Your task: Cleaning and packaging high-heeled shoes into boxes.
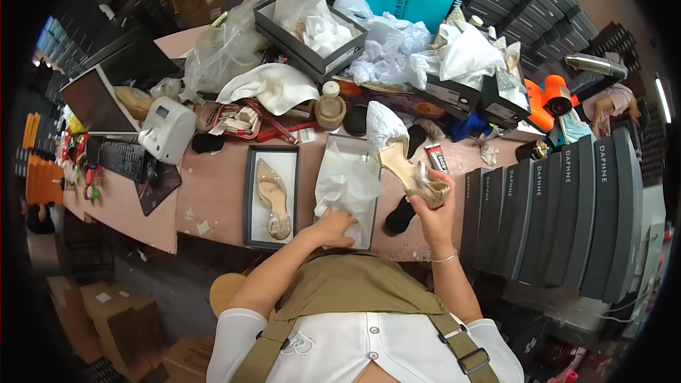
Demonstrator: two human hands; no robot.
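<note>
Olive apron cloth [347, 284] over a white shirt [326, 347] sits closest to my lens, on the near side of the grey tray [358, 140], which I take as my reference from afar. White tissue [347, 181] fills much of that tray, and at its near end the left hand [330, 228] rests on the sheet, fingers slightly parted and bent; from my end I cannot tell whether they pinch any of it. Right of the tray, the right hand [435, 216] has its fingers closed around the glittery heel end of a gold shoe [399, 162], its toe pointing away from me under white wrapping [386, 125]. Just left of the tray I see an open dark box [249, 191] with a second gold shoe [271, 188] lying inside. Beyond the tray stands a white-capped jar [330, 113]. Well to the tray's right, I have a row of grey boxes [550, 220] standing on edge.
</note>
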